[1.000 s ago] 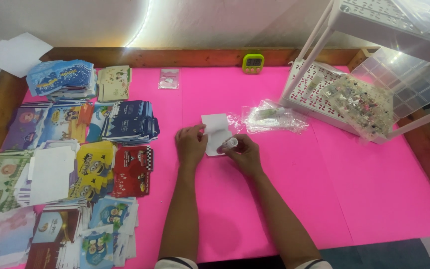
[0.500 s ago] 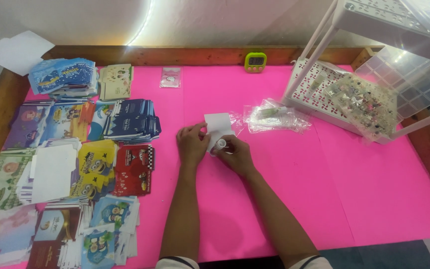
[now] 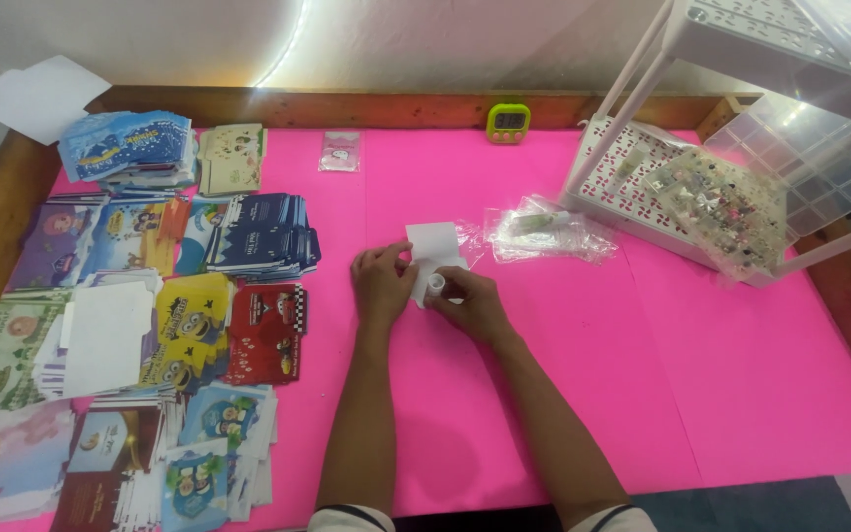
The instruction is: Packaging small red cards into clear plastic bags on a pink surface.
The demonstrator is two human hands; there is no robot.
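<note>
Both of my hands meet over the middle of the pink table (image 3: 583,394). My left hand (image 3: 382,284) pinches the left edge of a small white paper packet (image 3: 432,246) that stands up from the table. My right hand (image 3: 468,300) grips the packet's lower right side together with a small white tube-like piece (image 3: 435,283) at the packet's bottom edge. Just to the right of the packet lies a crumpled clear plastic bag (image 3: 544,232) with small items inside.
Stacks of colourful printed packets (image 3: 263,236) cover the table's left side. A white slotted rack (image 3: 642,192) with a clear bag of small pieces (image 3: 721,207) stands at the right. A green timer (image 3: 507,122) and a small clear packet (image 3: 339,152) sit near the far wooden edge.
My hands have drawn closer together on the white packet, and the small white piece has shifted from my right fingers to the packet's lower edge.
</note>
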